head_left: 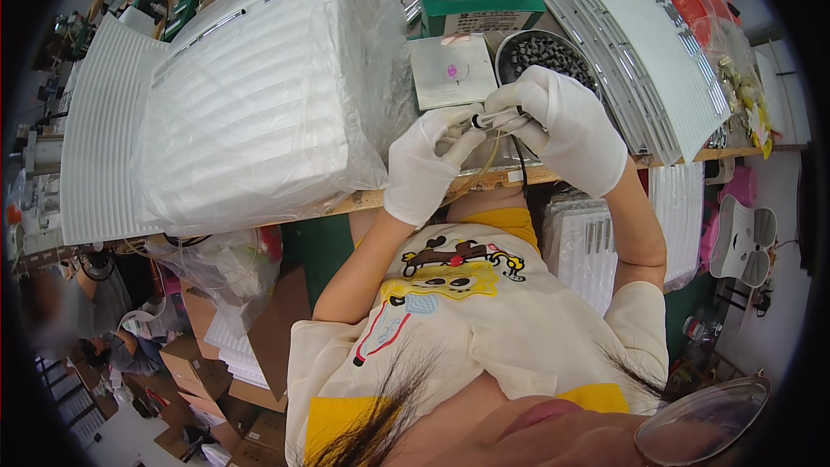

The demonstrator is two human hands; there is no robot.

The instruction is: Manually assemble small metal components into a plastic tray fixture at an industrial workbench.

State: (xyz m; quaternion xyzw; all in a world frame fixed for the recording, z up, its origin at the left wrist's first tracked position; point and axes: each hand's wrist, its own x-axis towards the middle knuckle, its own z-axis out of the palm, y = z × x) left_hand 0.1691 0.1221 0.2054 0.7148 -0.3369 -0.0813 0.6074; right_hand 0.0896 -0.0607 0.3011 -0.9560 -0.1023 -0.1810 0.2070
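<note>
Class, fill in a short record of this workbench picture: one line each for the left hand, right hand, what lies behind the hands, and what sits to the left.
left hand: white-gloved left hand, fingertips on a small metal part
right hand: white-gloved right hand, gripping the same part, a thin cable hanging below
behind hands: round bowl of small dark pieces; flat grey plate
left side: big plastic-wrapped bundle of white strips
bench: wooden bench edge

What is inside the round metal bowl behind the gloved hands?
The round metal bowl holds many small dark grey pieces, piled together. The right hand in its white glove covers the bowl's near part, so what lies there cannot be seen.
</note>
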